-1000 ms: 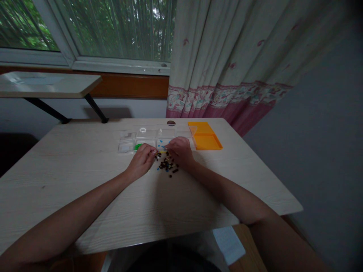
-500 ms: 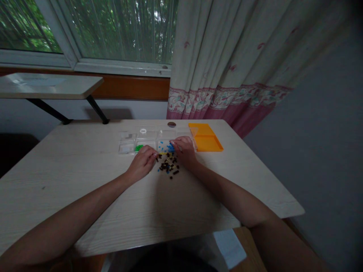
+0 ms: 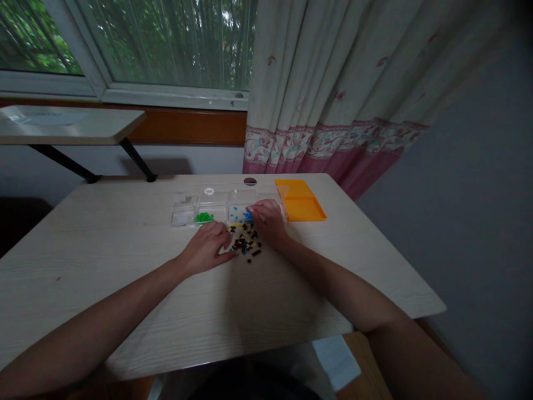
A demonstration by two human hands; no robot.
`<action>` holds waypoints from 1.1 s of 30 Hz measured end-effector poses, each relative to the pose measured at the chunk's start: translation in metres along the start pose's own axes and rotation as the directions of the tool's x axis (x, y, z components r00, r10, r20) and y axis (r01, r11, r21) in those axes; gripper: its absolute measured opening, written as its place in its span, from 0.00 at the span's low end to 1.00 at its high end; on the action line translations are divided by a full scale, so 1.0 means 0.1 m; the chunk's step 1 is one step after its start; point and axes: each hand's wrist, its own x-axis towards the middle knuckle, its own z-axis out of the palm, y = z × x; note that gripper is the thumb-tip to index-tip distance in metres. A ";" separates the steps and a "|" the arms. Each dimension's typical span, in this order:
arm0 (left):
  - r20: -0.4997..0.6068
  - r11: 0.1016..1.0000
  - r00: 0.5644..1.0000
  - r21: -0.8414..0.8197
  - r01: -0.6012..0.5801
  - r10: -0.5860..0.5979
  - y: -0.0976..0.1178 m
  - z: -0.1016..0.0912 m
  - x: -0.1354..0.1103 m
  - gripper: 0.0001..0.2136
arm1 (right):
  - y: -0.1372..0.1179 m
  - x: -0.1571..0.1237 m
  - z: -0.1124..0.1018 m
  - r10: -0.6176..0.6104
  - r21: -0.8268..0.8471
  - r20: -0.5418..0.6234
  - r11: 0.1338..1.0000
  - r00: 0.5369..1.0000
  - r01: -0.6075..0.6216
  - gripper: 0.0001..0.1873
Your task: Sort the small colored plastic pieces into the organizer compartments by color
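A small heap of dark, blue and yellow beads (image 3: 245,242) lies on the pale wooden table (image 3: 125,261). My left hand (image 3: 206,247) rests on the table at the heap's left edge, fingers curled loosely, thumb toward the beads. My right hand (image 3: 266,219) sits at the heap's far right, fingers pinched over the clear compartment box (image 3: 208,206) near its blue beads (image 3: 241,214). Green beads (image 3: 204,217) fill another compartment. What my right fingers pinch is too small to see.
An orange lid (image 3: 300,206) lies right of the clear box. A dark round hole (image 3: 250,181) marks the table's far edge. A second table (image 3: 66,122) stands under the window at back left. A curtain (image 3: 333,83) hangs behind.
My left hand slid back toward me and flattened beside the heap. My right hand moved up from the heap to the box's blue compartment and stays there.
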 end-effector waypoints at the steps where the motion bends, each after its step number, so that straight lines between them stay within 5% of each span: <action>1: 0.006 1.000 1.000 0.020 -0.013 0.013 0.00 0.00 0.00 0.14 | 0.00 0.00 0.01 -0.002 0.002 0.002 1.000 1.000 0.002 0.16; 7: 0.056 0.987 0.994 0.126 -0.098 0.092 0.05 0.00 0.03 0.09 | 0.02 -0.01 0.02 -0.016 0.010 -0.007 1.000 1.000 0.016 0.16; 21: 0.084 0.973 0.994 0.214 -0.086 0.070 0.05 0.02 0.10 0.12 | 0.07 -0.01 0.05 -0.082 0.036 -0.063 0.996 0.995 0.084 0.12; 33: -0.048 0.995 0.998 0.093 -0.036 0.041 -0.02 0.06 0.09 0.13 | 0.07 -0.02 0.04 -0.119 0.013 -0.041 0.993 0.992 0.120 0.12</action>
